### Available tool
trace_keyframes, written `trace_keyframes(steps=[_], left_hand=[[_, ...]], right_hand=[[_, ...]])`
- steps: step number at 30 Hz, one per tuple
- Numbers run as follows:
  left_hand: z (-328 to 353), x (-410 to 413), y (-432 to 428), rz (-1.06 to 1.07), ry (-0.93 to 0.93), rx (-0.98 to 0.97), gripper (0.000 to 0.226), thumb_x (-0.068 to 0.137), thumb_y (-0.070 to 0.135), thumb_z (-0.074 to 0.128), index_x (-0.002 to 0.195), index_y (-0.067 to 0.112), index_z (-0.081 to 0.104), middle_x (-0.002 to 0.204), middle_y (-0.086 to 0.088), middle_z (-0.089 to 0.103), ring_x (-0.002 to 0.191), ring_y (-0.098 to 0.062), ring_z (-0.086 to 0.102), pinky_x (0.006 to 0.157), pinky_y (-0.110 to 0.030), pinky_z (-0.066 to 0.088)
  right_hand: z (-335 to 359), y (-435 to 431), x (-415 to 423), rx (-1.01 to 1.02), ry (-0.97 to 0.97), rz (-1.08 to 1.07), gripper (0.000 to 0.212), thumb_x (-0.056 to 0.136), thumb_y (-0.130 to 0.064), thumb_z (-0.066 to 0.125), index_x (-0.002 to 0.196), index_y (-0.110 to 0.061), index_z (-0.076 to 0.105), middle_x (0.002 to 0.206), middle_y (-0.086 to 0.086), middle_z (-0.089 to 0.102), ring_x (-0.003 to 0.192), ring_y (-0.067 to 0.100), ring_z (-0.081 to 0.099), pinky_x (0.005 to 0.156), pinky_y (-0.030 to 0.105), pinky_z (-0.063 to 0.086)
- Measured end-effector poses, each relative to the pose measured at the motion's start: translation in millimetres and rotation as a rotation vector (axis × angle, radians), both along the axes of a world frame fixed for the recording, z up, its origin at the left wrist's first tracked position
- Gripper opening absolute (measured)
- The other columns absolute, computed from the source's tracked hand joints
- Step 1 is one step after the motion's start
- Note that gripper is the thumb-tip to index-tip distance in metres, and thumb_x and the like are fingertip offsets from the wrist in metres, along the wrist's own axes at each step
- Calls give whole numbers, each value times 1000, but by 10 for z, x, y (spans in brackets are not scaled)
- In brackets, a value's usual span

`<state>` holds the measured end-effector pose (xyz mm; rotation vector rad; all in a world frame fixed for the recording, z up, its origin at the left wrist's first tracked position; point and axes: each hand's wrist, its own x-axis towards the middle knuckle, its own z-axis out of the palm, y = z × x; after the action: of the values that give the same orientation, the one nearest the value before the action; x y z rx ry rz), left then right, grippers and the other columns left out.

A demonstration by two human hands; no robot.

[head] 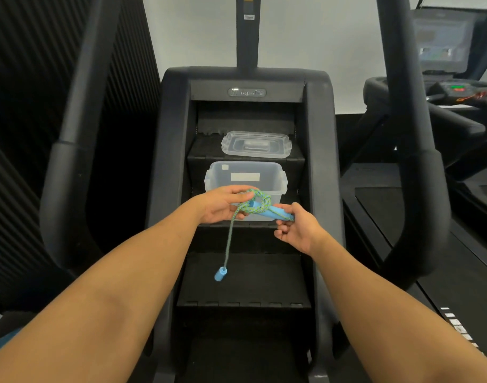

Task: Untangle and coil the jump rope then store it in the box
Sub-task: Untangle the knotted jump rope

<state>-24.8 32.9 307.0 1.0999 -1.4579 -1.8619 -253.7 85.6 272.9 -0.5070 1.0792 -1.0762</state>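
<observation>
left hand [223,204]: fingers [234,190] curl round knotted jump rope [257,203], steadying the loops | right hand [297,230]: pinches blue handle [278,214], likely to draw it through the tangle | other handle [220,273] dangles (free end) | rope at near edge of open box [214,178]; lid [256,143] on farther step

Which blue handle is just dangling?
The lower handle, hanging free on the rope; the other handle is held by the right hand.

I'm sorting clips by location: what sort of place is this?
Most likely a gym: the box and lid sit on the steps of a stair climber, and a treadmill stands to the right.
</observation>
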Motion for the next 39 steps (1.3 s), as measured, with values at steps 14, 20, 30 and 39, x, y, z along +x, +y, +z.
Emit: trace_keyframes(steps=[14, 20, 30, 39], left_hand=[[-69, -64, 18, 26, 168, 73, 49, 100, 10, 65, 143, 34, 59, 141, -13, 61, 116, -31, 70, 91, -39, 58], [-20, -128, 37, -124, 39, 26, 57, 94, 9, 73, 144, 34, 59, 144, -13, 57, 117, -28, 66, 98, -39, 55], [-77, -134, -6, 70, -4, -32, 49, 88, 7, 79, 133, 19, 65, 134, -14, 65, 118, -27, 69, 87, -34, 59], [-134, -97, 3, -22, -147, -93, 51, 90, -2, 73, 137, 15, 60, 129, -12, 66, 109, -25, 73, 83, -30, 60]], right_hand=[[-158, -76, 71, 9, -253, -61, 38, 98, -15, 42, 128, -5, 63, 70, 8, 45, 54, 13, 28, 52, 27, 42], [-95, -81, 104, 9, -200, 46, 34, 100, -17, 45, 127, -2, 61, 74, 9, 48, 58, 13, 34, 57, 28, 44], [80, -27, 292, -272, 534, 100, 31, 106, -48, 42, 132, -32, 52, 123, -2, 62, 111, 18, 62, 78, 28, 53], [233, -217, 424, -588, 795, 156, 36, 98, -28, 67, 132, -16, 61, 145, 5, 50, 133, 23, 52, 93, 24, 48]])
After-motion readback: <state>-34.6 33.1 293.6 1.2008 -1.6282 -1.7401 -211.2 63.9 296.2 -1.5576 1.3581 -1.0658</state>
